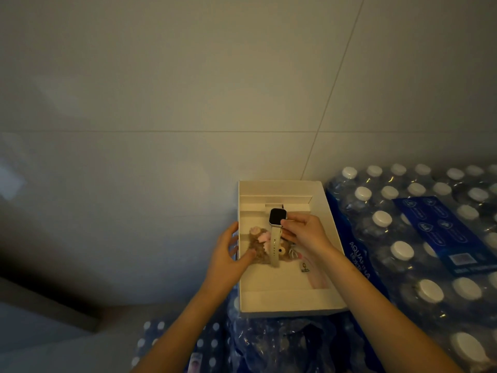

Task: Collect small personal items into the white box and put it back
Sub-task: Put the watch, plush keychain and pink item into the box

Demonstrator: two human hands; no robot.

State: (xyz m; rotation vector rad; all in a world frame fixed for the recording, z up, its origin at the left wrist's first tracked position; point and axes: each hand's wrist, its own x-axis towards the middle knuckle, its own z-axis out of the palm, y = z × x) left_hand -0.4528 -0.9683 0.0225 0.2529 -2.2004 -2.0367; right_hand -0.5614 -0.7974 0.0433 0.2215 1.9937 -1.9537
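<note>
Resting on shrink-wrapped packs of bottled water (430, 238), one white box (285, 300) sits open against the tiled wall (188, 90), its far edge touching the wall and its right edge close beside a taller pack of white-capped bottles. Three items are counted inside: one smartwatch (277, 219) with a dark screen and pale strap, one brown plush toy (259, 244) with a pink trim, and one pink-and-white item (312, 270) near the right wall, too dim to identify. The watch lies across the plush, its strap running toward the near edge. The right hand (304, 232) reaches in over the right side of the box, thumb and fingers pinched on the right side of the watch case. The left hand (231, 254) rests at the left edge, fingers spread, thumb over the rim and touching the plush. The near half of the box floor is bare. Open room lies to the left of the box, where the wall is unobstructed; on the right, the bottle pack leaves little clearance. More wrapped bottles show below the near edge.
</note>
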